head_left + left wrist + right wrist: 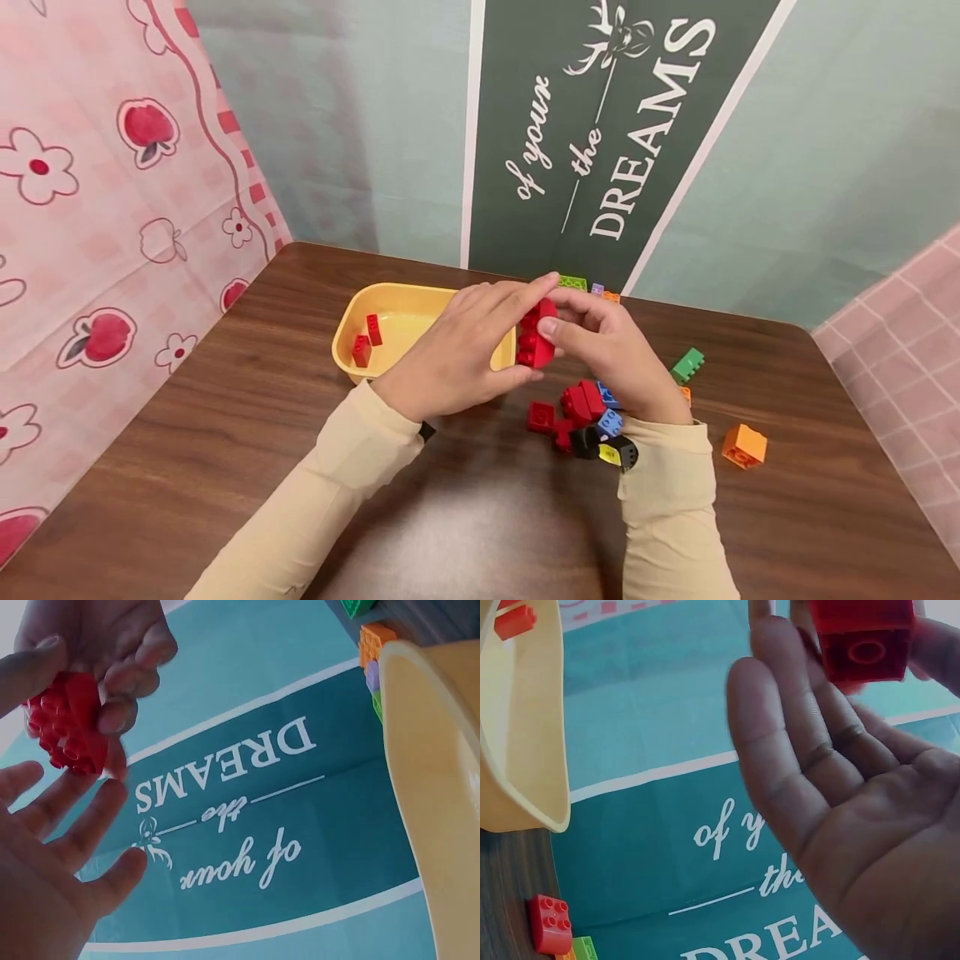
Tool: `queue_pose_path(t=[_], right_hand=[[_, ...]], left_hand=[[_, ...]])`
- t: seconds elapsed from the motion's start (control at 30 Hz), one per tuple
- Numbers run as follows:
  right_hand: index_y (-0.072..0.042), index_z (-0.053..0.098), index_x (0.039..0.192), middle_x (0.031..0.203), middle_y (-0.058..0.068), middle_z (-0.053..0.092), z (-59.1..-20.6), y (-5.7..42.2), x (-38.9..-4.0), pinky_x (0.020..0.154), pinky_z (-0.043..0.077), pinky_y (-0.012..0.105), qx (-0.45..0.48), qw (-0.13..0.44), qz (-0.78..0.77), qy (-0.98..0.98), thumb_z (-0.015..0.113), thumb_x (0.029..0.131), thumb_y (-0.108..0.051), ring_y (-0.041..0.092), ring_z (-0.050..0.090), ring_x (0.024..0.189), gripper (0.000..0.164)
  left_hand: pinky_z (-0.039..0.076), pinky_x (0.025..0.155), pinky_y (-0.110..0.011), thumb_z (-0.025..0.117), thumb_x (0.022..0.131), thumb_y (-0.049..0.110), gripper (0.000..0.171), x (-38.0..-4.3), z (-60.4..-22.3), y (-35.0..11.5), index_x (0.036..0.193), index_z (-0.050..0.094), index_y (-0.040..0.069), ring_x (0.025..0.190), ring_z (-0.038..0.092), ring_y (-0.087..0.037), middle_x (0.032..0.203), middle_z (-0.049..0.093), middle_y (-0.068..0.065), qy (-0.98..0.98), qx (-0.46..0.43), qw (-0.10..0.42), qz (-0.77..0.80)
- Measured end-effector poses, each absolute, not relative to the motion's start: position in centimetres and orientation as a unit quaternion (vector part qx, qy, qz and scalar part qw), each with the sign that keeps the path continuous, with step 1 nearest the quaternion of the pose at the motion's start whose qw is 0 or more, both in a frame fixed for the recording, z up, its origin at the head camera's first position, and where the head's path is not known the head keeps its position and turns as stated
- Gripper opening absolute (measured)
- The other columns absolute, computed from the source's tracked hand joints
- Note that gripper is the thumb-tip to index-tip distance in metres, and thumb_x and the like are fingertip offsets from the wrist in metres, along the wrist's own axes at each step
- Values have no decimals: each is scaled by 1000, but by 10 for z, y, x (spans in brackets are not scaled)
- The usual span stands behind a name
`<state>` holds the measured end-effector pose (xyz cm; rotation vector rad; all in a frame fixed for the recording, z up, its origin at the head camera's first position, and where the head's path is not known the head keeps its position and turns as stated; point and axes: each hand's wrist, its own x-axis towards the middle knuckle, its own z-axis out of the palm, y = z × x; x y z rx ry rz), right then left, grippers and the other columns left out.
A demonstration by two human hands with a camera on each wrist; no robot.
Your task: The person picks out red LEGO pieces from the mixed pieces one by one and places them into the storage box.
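Note:
Between my two hands is a joined piece of red building bricks [536,342], its studs facing left in the head view. My right hand [618,358] pinches it from the right, thumb on its rounded side. My left hand [465,350] reaches around it from the left, with the thumb near its lower end and the fingertips near its upper end. In the left wrist view the studded red piece [64,727] sits between that thumb and the spread fingers. The right wrist view shows the underside of the red piece [866,656] above my right palm.
A yellow tub [341,333] behind my left hand holds two small red bricks [362,350]. Red bricks [581,402] and a blue brick [610,423] lie below my right hand. An orange brick [744,447] and green brick [687,365] are farther right.

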<state>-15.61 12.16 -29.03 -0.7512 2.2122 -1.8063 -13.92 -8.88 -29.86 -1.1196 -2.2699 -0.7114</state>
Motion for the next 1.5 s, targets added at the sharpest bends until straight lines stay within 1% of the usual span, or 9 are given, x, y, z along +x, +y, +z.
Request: queue_pose_path(t=[0.13,0.27,0.47,0.63,0.83,0.97,1.13,1.27,1.5], right_hand=[[-11,47,140,111,15,68,-292,122,-156,82,57,39,-244,105,-604,752,58,95,-21,33,68,92,47],[-12,48,139,108,16,68,-291,126,-157,81,57,36,-226,76,-560,794,58,96,-28,29,70,86,47],[-9,54,133,114,12,67,-291,137,-157,80,57,31,-201,64,-516,830,60,94,-31,23,70,87,45],[-10,60,127,114,9,67,-295,141,-157,80,56,28,-198,72,-495,843,61,93,-33,21,69,90,41],[-13,62,126,112,5,68,-295,142,-157,81,56,29,-195,73,-466,860,62,92,-37,19,68,91,41],[-15,63,124,108,6,67,-296,144,-161,79,55,36,-184,73,-415,888,61,92,-38,22,65,92,39],[-13,66,118,104,6,66,-305,142,-171,77,53,39,-188,131,-285,931,61,92,-32,21,59,89,32],[-9,70,109,93,4,65,-316,137,-179,72,52,37,-178,198,-209,941,64,90,-24,20,57,82,25],[-9,73,98,79,6,65,-330,118,-180,62,49,33,-140,266,-152,942,66,86,-18,19,57,67,17]], left_hand=[[38,101,-41,77,78,30,85,-149,-297,-99,150,37,10,115,53,-18,123,59,-6,-836,-406,263,-258],[37,99,-47,79,78,22,78,-167,-291,-140,145,43,6,111,54,-24,116,61,-8,-879,-310,251,-262],[26,108,-59,76,78,19,74,-188,-304,-196,143,44,5,126,43,-37,135,51,-17,-961,-118,121,-219],[13,110,-65,75,76,19,71,-201,-330,-181,140,48,8,134,35,-39,138,51,-15,-979,-124,25,-159],[5,110,-70,71,77,20,58,-208,-355,-158,133,59,12,141,30,-40,134,58,-12,-987,-136,-18,-79],[0,109,-72,71,74,16,60,-209,-364,-163,133,60,12,139,35,-38,137,58,-11,-990,-106,-55,-75],[0,108,-73,60,81,14,53,-208,-368,-174,134,57,10,132,42,-38,137,57,-14,-990,-75,-96,-74],[0,107,-74,51,87,13,49,-206,-370,-181,136,55,8,132,41,-41,137,55,-16,-989,-62,-116,-68],[-2,107,-74,51,85,8,53,-204,-369,-184,138,53,7,129,40,-45,137,53,-18,-988,-60,-125,-69]])
